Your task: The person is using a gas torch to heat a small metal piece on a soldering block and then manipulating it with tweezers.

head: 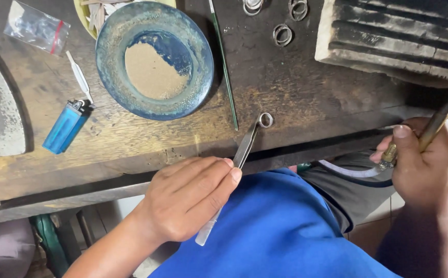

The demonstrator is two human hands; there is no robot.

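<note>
Left hand [190,198]: fingers closed on steel tweezers [244,149], tips pinching 1 silver ring [265,120] over the wooden bench [296,98].
Right hand [424,164]: fingers wrapped round a brass torch [429,131].
Risk: a slackened pinch could drop the ring.
Beyond: blue bowl [154,59], blue lighter [65,126], 3 loose rings [282,34].

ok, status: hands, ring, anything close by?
Left hand grips tweezers, tips pinching a metal ring over the bench. Right hand holds a brass torch. Green rod lies beside the ring.
</note>
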